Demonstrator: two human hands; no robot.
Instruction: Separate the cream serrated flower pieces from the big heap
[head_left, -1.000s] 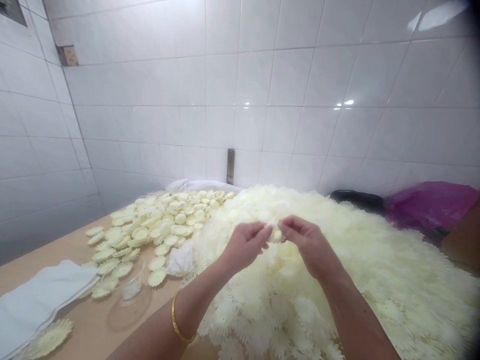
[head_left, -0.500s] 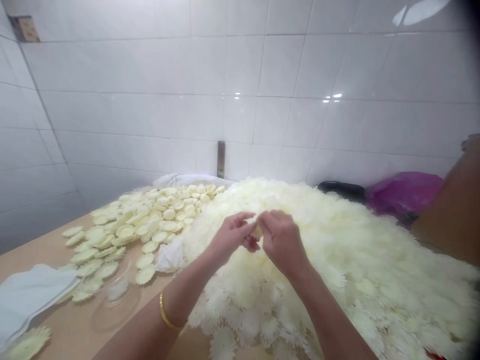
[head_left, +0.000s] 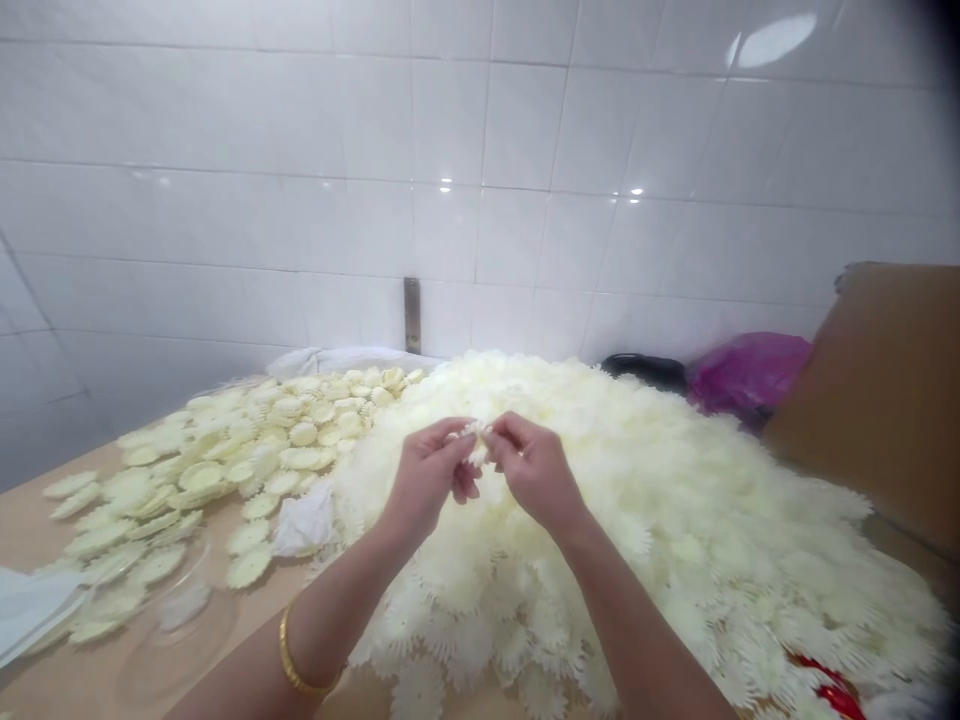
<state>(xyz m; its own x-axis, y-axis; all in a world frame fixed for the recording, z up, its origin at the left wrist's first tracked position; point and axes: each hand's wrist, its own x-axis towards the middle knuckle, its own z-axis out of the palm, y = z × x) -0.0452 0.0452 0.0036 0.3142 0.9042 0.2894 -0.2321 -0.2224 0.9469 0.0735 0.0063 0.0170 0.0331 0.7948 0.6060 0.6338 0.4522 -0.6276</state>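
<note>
Between my two hands is a small cream-white petal piece (head_left: pixel 477 440) with a toothed edge, pinched by fingers from both sides. My left hand (head_left: pixel 433 465) has its thumb and forefinger closed on it, the other fingers curled below. My right hand (head_left: pixel 532 468) grips the opposite edge between thumb and fingertips. Both hands are just above a big heap of pale petal pieces (head_left: pixel 675 500) with fringed edges. Left of the heap lie many flat, round yellowish scalloped discs (head_left: pixel 202 475), loosely stacked.
A clear round dish (head_left: pixel 180 640) with something white in it stands at the left front, near white sheets (head_left: pixel 34 610). A crumpled white tissue (head_left: pixel 304 522) lies by the discs. At right are a brown cardboard box (head_left: pixel 877 400), a purple bag (head_left: pixel 746 370) and a red item (head_left: pixel 832 690).
My view has turned a little to the right, so everything sits further left. The petal piece between my fingertips now shows more clearly, and my hands are slightly further apart.
</note>
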